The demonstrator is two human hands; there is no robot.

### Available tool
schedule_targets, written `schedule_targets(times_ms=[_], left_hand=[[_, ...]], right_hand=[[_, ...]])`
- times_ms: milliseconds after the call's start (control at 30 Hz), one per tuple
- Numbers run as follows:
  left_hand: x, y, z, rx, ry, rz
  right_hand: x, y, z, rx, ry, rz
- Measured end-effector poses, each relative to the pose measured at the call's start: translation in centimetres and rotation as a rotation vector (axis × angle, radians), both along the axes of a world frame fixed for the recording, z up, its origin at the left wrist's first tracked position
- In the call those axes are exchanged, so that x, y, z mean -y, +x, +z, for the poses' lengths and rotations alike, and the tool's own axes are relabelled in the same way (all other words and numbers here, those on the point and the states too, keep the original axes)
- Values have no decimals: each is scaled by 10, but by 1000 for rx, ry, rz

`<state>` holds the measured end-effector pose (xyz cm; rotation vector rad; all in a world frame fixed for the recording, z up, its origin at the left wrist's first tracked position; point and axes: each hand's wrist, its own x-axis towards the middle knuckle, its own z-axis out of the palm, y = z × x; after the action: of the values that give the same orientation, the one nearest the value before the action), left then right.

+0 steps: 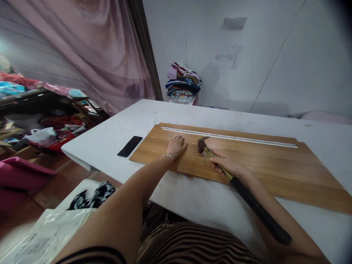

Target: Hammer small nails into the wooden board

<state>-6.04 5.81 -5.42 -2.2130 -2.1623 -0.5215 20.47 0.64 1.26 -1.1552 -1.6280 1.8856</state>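
My right hand grips a claw hammer partway along its yellowish shaft, with the black handle end trailing back along my forearm. The rusty hammer head is low over a brown wooden board, close to a few tiny bits that are too small to name. Left of the hammer head, my left hand rests on the board with its fingers curled in; what they hold, if anything, is hidden. Small thin metal pieces, possibly nails, lie just beyond it. Two white measuring strips run along the board's far side.
The board lies on a white table. A black phone sits left of the board. Folded clothes are stacked behind the table. A pink curtain hangs at left, and patterned cloth lies below on a lower surface.
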Motion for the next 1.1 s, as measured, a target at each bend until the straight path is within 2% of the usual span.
schedule_targets(times_ms=[233,467,1100], left_hand=[[0,-1,-1,-6,6,-3],[1,0,0,-4,-3,-3],[0,0,0,-2,-1,-6]], right_hand=[[-3,0,-6,-9,-14,31],[-1,0,-2,-5,-5,14],[-3,-2,-6,-13,11,55]])
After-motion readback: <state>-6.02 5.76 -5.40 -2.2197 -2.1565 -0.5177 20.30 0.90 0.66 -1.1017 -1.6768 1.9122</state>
